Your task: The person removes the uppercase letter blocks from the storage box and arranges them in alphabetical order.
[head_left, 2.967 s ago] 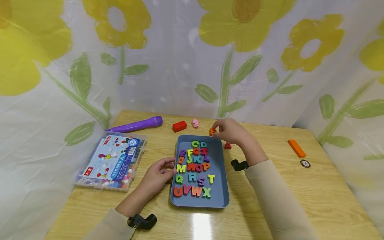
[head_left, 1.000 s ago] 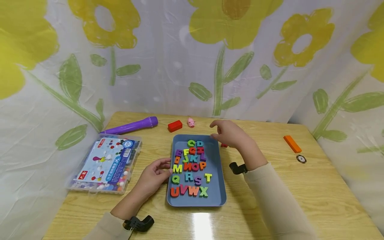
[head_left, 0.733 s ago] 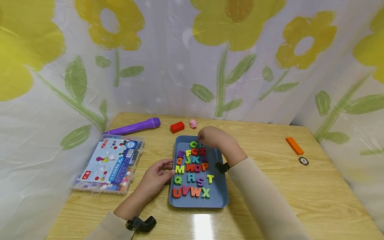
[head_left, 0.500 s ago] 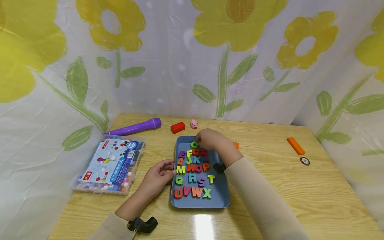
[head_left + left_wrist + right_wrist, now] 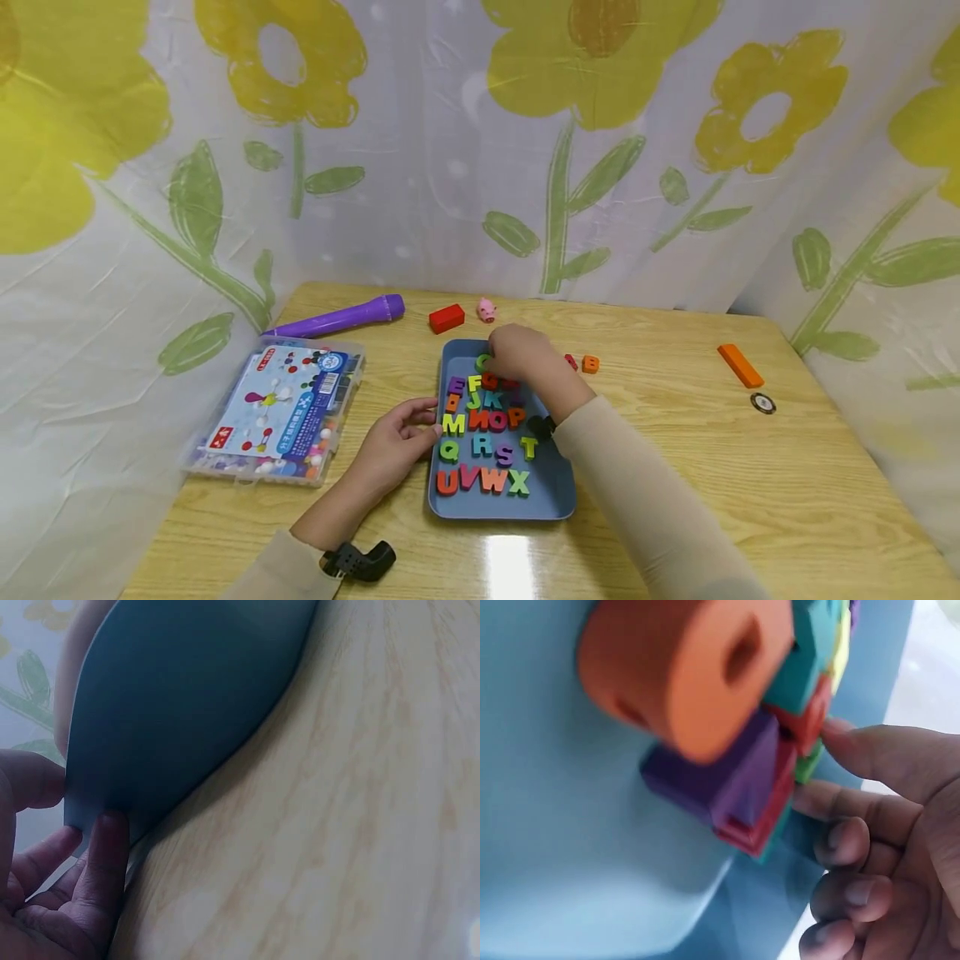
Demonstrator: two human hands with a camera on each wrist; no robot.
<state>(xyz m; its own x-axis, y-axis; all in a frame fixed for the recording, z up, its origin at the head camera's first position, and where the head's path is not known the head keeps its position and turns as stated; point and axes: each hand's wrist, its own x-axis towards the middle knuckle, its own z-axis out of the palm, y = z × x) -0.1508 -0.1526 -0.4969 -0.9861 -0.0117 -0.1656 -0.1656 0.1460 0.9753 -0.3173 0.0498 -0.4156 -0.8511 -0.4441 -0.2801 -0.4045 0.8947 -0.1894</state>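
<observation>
A blue-grey tray (image 5: 551,479) holds rows of colourful toy letters. My left hand (image 5: 397,442) grips the tray's left edge; in the left wrist view, fingertips (image 5: 109,832) press its outer wall. Over the tray's far end, my right hand (image 5: 521,354) reaches in. Between its thumb and index finger, in the right wrist view, is the green letter C (image 5: 808,761), pinched. A purple letter L (image 5: 712,772) and an orange letter P (image 5: 697,667) lie nearer that camera. The red letter A (image 5: 571,362) and orange letter B (image 5: 591,364) lie on the table, right of the tray.
A clear case of molecule-model parts (image 5: 277,408) lies at the left, a purple toy microphone (image 5: 337,318) behind it. Beyond the tray are a red block (image 5: 447,318) and a pink pig figure (image 5: 487,310). An orange block (image 5: 740,365) and a round chip (image 5: 763,403) lie far right.
The orange letter B, held in my right hand behind the tray earlier, now lies beside the A. My right hand has moved left and toward me, to the C. My left hand stays put.
</observation>
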